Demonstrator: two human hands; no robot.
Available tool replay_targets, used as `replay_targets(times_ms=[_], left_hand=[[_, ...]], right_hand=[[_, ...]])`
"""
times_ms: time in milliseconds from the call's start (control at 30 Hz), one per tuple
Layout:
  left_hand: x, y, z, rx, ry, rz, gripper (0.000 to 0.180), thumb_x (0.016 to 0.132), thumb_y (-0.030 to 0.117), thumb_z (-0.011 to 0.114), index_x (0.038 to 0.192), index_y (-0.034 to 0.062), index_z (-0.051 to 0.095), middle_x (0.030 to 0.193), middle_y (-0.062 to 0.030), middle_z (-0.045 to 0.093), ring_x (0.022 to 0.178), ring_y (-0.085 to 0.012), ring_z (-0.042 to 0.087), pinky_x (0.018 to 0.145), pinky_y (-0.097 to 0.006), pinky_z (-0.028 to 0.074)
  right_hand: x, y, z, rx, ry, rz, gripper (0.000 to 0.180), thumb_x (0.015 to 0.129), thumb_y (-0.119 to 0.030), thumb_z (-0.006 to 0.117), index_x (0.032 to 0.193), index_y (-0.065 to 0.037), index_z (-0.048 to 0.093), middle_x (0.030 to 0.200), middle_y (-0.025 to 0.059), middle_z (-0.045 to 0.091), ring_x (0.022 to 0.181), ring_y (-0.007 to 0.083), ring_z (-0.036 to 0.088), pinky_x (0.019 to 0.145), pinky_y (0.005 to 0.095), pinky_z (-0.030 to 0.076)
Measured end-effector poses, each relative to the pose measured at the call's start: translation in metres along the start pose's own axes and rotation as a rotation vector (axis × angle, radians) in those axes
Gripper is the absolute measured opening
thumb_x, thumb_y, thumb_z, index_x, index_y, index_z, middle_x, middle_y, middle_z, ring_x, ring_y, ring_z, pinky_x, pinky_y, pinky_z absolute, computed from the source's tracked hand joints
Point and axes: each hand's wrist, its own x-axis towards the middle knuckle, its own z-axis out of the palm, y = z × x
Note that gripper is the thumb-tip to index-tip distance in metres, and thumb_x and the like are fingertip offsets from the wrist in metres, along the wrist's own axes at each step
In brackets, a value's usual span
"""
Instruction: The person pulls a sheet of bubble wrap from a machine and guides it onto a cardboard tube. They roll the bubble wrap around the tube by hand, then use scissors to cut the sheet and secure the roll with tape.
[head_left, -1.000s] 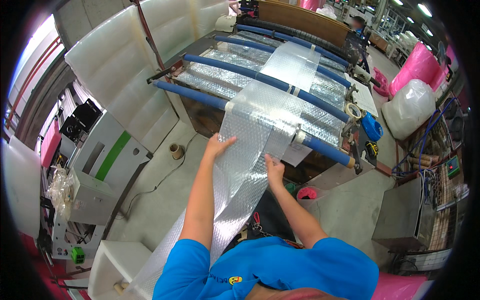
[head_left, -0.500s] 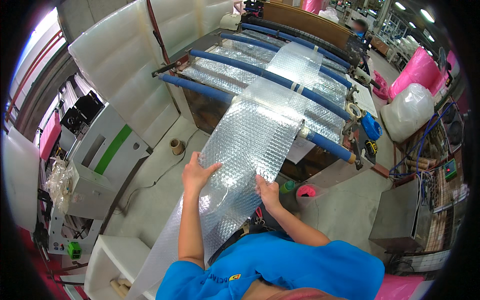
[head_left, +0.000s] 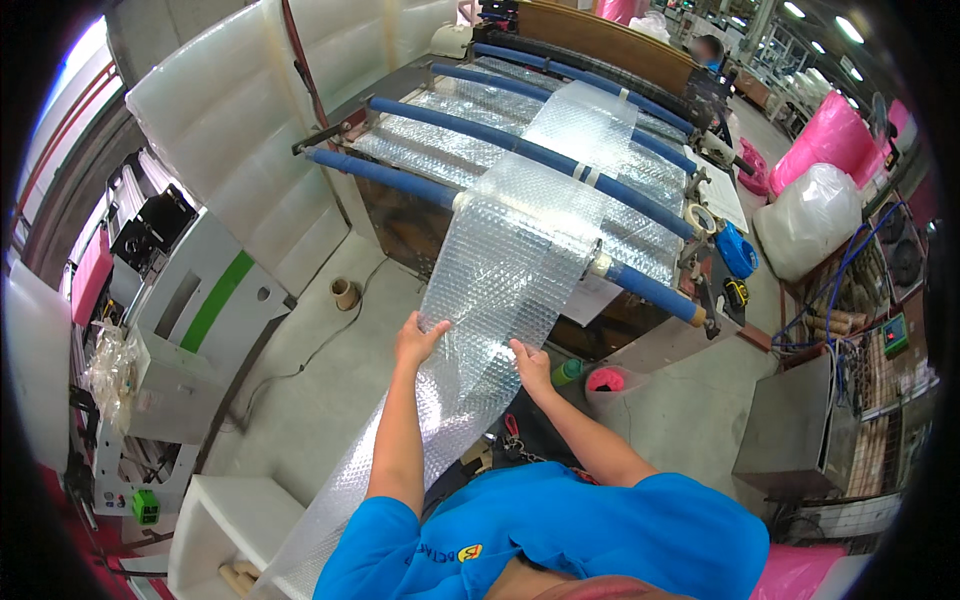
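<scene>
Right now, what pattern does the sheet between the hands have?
The clear sheet shows rows of small bubbles; head view.

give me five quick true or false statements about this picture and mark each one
1. The left hand and right hand each hold an edge of the bubble wrap. True.

2. The two hands are clasped together. False: they are apart, one at each side of the bubble wrap.

3. The long bars are red. False: they are blue.

4. A brown tube is on the floor, to the left of the hands. True.

5. The person's shirt is yellow. False: it is blue, with a small badge on the chest.
</scene>
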Motion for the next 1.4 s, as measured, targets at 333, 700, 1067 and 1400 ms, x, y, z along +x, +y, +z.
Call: replay_targets(times_ms=[333, 700, 1067, 1400], left_hand=[[-0.002, 0.004, 0.001, 0.001, 0.023, 0.006, 0.059, 0.059, 0.047, 0.068, 0.097, 0.0056, 0.053, 0.092, -0.0136, 0.059, 0.087, -0.0281, 0.056, 0.073, -0.036, 0.042], [0.001, -0.001, 0.003, -0.031, 0.002, 0.004, 0.057, 0.059, 0.045, 0.069, 0.096, 0.0050, 0.053, 0.090, -0.0130, 0.059, 0.085, -0.0271, 0.056, 0.072, -0.035, 0.043], [-0.001, 0.008, 0.000, 0.017, -0.018, -0.023, 0.060, 0.058, 0.044, 0.070, 0.098, 0.0027, 0.052, 0.093, -0.0146, 0.059, 0.088, -0.0272, 0.056, 0.075, -0.035, 0.042], [0.003, -0.001, 0.012, -0.086, 0.027, 0.069, 0.059, 0.060, 0.040, 0.071, 0.099, 0.0009, 0.052, 0.091, -0.0153, 0.059, 0.085, -0.0279, 0.056, 0.074, -0.035, 0.043]], right_hand=[[-0.004, -0.004, 0.001, 0.039, 0.010, 0.027, 0.038, 0.076, -0.038, 0.059, 0.071, 0.000, 0.061, 0.053, -0.0009, 0.049, 0.049, 0.0059, 0.045, 0.045, 0.0210, 0.036], [-0.003, 0.002, 0.003, 0.097, -0.004, 0.040, 0.038, 0.075, -0.038, 0.060, 0.077, -0.001, 0.062, 0.053, -0.0011, 0.050, 0.048, 0.0049, 0.045, 0.044, 0.0198, 0.035], [-0.003, -0.001, 0.003, 0.149, -0.021, 0.060, 0.041, 0.076, -0.041, 0.057, 0.072, -0.001, 0.061, 0.050, -0.0005, 0.048, 0.047, 0.0072, 0.044, 0.044, 0.0237, 0.035], [0.002, 0.023, 0.006, 0.114, 0.011, 0.103, 0.034, 0.076, -0.035, 0.059, 0.067, -0.002, 0.060, 0.051, -0.0024, 0.046, 0.048, 0.0063, 0.042, 0.045, 0.0219, 0.033]])
